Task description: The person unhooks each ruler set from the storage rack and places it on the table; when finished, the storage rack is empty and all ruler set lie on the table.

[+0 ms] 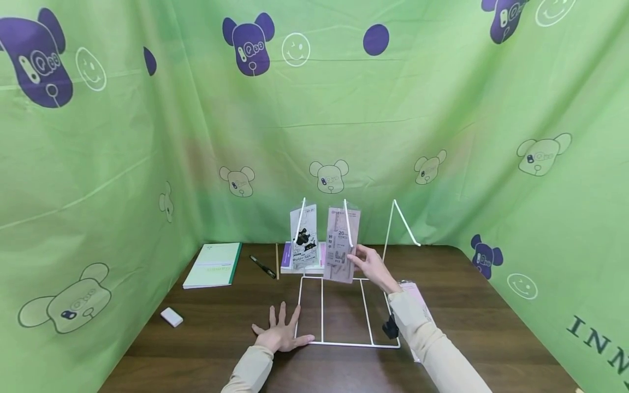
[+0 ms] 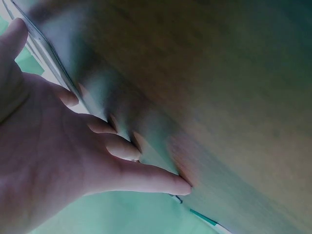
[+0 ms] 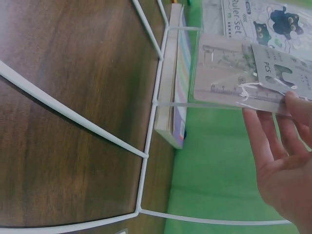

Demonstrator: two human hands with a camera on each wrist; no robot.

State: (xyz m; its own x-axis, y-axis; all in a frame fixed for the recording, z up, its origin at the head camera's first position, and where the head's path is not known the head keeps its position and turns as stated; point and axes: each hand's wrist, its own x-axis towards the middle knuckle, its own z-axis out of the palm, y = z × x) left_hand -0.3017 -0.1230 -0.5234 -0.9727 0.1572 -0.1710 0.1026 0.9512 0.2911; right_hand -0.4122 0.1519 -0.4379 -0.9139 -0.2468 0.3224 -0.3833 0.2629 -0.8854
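A white wire display rack (image 1: 351, 344) stands on the table, with three upright prongs at its back. From the middle prong hangs a pinkish clear-wrapped ruler set (image 1: 337, 237). My right hand (image 1: 372, 267) pinches its lower right edge, thumb in front and fingers behind in the right wrist view. Beside it on the left prong hangs another ruler set (image 1: 305, 232), with black cat drawings. Nothing hangs on the right prong. My left hand (image 1: 281, 334) rests on the table with fingers spread, its thumb at the rack's front left corner.
Behind the rack lie books (image 1: 286, 265), beside a thin stick (image 1: 277, 262). A pen (image 1: 262, 267), a green-spined notebook (image 1: 212, 265) and a white eraser (image 1: 171, 317) lie at left. A pinkish packet (image 1: 417, 295) is partly hidden under my right sleeve. Green curtain (image 1: 295, 131) surrounds the table.
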